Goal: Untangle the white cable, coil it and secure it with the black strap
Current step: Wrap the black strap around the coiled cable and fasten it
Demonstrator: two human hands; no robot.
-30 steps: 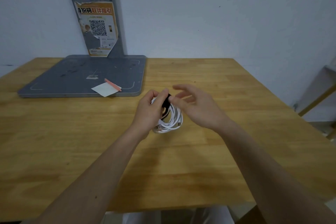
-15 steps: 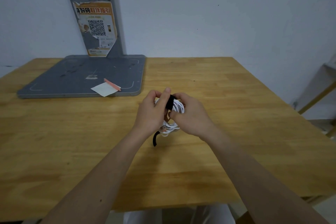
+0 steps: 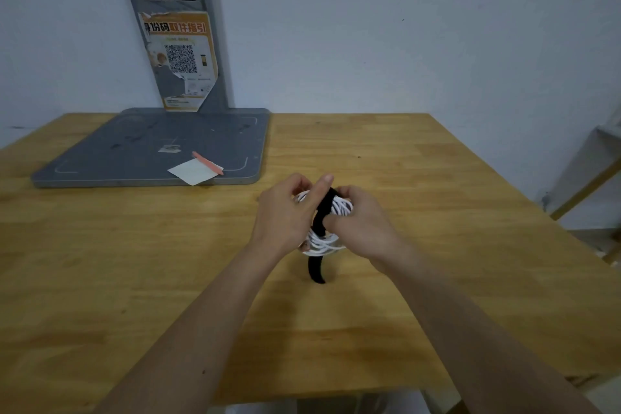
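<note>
The white cable is wound into a small coil held just above the wooden table, between both hands. A black strap runs over the top of the coil and down through it, and its loose end hangs below toward the tabletop. My left hand grips the coil's left side with the thumb raised against the strap. On the right side, my right hand clasps the coil and presses the strap with its fingers. Much of the coil is hidden by both hands.
A grey flat base plate with an upright post carrying a QR-code poster stands at the back left. A white paper slip and an orange pen lie on the plate's front edge. Wooden furniture sits beyond the table's right edge.
My right hand has closed onto the coil after hovering open beside it. The strap's free end now dangles lower under the coil. Both hands stay near the table's middle.
</note>
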